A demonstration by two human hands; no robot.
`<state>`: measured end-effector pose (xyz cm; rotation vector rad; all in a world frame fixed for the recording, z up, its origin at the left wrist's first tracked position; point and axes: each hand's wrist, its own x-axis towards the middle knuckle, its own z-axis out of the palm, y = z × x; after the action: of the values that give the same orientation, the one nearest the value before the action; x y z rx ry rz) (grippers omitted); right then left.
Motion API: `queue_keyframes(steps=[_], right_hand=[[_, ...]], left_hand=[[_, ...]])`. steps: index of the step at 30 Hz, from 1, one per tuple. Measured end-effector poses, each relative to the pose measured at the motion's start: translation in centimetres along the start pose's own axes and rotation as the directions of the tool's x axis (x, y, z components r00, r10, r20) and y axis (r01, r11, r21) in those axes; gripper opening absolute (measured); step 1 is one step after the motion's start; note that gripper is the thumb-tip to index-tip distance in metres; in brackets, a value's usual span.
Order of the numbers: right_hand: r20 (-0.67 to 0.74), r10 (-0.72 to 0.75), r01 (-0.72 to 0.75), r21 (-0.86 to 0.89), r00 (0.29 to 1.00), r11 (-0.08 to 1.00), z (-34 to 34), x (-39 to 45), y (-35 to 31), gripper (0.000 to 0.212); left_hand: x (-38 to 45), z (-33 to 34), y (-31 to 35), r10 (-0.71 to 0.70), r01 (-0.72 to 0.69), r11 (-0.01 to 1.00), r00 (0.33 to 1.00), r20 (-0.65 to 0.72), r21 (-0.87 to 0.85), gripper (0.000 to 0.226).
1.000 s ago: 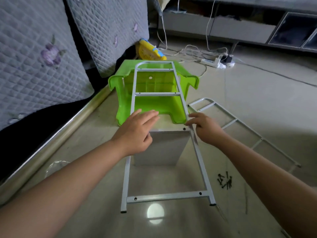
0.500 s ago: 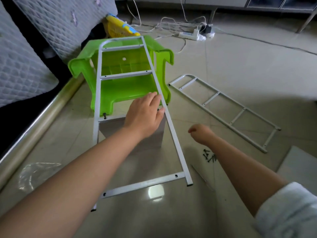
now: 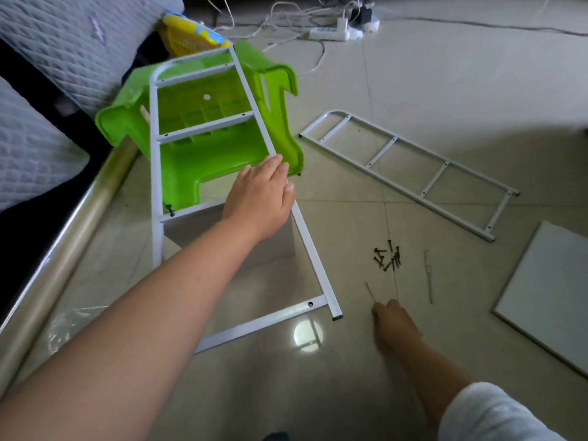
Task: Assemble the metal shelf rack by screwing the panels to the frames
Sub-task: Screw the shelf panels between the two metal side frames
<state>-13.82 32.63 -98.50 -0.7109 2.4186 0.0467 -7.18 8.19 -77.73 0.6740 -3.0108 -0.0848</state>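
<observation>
A white metal frame (image 3: 155,173) leans with its far end on a green stool (image 3: 276,100). A grey panel (image 3: 187,229) stands under the frame's third crossbar, and one dark screw (image 3: 170,210) sticks up at that bar's left end. My left hand (image 3: 261,195) rests flat on the right rail and the panel's top edge. Low on the floor, my right hand (image 3: 394,326) curls its fingers round the near end of a thin metal tool (image 3: 370,291). Several dark screws (image 3: 388,257) lie just beyond it. A second frame (image 3: 381,153) lies flat further right.
A second thin tool (image 3: 428,276) lies right of the screws, and another panel (image 3: 547,291) lies flat at the right edge. A power strip with cables (image 3: 331,33) is at the back. Quilted cushions (image 3: 47,36) and a metal floor rail (image 3: 73,230) run along the left, beside a plastic bag (image 3: 63,329).
My right hand left the frame's right rail and dropped to the floor, past the screws, onto the thin tool. My left hand slid right onto that rail. The view swung right and down.
</observation>
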Motion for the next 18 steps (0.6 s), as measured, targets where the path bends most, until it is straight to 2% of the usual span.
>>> queue_keyframes(steps=[5,9,12,15,18], right_hand=[[-0.130,0.074,-0.051,0.174,0.989,0.983,-3.1,0.8,-1.3,0.026],[-0.224,0.111,0.011,0.480,0.968,0.877,-10.1,2.8,-3.3,0.022],[-0.333,0.064,0.188,0.669,0.941,0.719,-15.9,2.5,-5.3,0.013],[-0.486,0.007,0.378,0.688,0.874,0.619,-20.9,0.8,-7.8,0.009],[-0.626,-0.028,0.542,0.650,0.779,0.532,-23.6,-1.3,-10.6,0.006]], left_hand=[[-0.1,0.2,-0.1,-0.006,0.007,0.999,1.000,0.026,-0.032,0.048],[-0.2,0.4,-0.4,0.006,-0.004,0.999,1.000,0.029,-0.049,0.053],[-0.7,-0.2,-0.5,0.048,-0.045,0.995,0.998,0.030,-0.091,0.068],[-1.7,-1.4,-1.7,0.088,-0.085,0.995,0.995,0.048,-0.054,0.068],[-2.9,-3.4,-3.9,0.148,-0.147,0.989,0.989,-0.031,0.015,0.062]])
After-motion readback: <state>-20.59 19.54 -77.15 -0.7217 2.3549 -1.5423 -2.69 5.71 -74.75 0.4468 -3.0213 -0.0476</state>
